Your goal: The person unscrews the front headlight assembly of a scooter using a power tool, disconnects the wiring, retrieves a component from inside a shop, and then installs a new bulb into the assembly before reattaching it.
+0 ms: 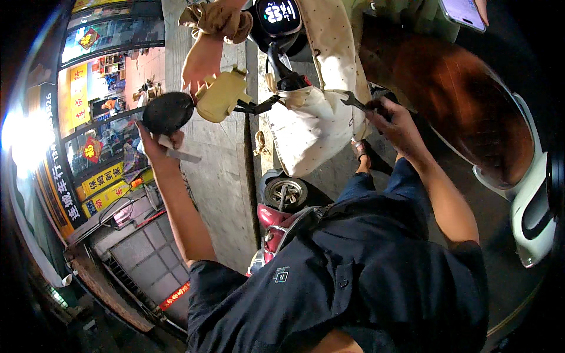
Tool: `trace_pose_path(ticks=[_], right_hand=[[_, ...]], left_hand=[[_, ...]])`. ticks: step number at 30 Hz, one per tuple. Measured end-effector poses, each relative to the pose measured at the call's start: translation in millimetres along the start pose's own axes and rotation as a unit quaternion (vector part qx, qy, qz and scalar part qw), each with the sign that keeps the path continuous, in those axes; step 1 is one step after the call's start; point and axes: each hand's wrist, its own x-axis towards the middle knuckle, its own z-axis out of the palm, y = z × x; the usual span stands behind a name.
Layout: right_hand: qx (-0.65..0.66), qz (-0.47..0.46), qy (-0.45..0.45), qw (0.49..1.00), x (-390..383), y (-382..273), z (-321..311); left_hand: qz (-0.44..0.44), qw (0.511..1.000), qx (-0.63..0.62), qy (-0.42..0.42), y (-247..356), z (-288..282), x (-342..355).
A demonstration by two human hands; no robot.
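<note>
My left hand [158, 143] is raised at the left, with its fingers closed on a round black mirror [168, 113]. A flat silver piece [185, 156] sticks out below those fingers; its kind is unclear. At the right my right hand [395, 120] grips an open-end wrench [354, 102], its jaw pointing left over a cream dotted cover [312, 132]. Between my hands are a scooter's handlebar grip [288, 79], a lit digital display [279, 16] and a pale yellow phone holder [222, 96]. The mirror sits close beside that holder; whether they are joined is hidden.
Another person's arm [203, 56] with a brown gathered cuff reaches in beside the holder. Someone holds a phone [465, 13] at the top right. A large glossy brown panel [471, 112] stands right, a red scooter [273, 226] below, a lit shopfront [106, 100] left.
</note>
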Motion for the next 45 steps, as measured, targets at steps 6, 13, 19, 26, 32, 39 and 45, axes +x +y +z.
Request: trace_pose_path(ticks=[6,13,19,26,32,39,45], right_hand=[[0.065,0.068,-0.031,0.995,-10.9,3.5,-17.2],[0.094,0.061,-0.052,0.992,-11.2,-6.9,-41.7],[0.074,0.058,-0.059,0.994,-2.3,8.9,-38.4],[-0.005,0.061,-0.158,0.986,14.1,-7.3,-32.3],[-0.027,0.015,-0.179,0.983,22.4,8.9,-28.1],[-0.020,0.042,-0.178,0.983,18.5,-15.6,-48.0],[0.002,0.007,-0.141,0.990,25.6,-26.8,-36.6]], left_hand=[[0.029,0.996,0.023,-0.076,40.5,58.3,-12.7],[0.180,0.872,0.333,-0.309,48.3,130.0,-83.5],[0.070,0.667,0.455,-0.586,19.0,153.4,-133.5],[-0.034,0.672,0.683,-0.284,-1.9,86.1,-190.4],[-0.063,0.825,0.561,-0.027,-24.3,73.5,-201.1],[-0.103,0.890,0.444,-0.014,-34.3,35.2,-197.7],[-0.118,0.894,0.421,-0.094,-52.5,42.4,-188.3]])
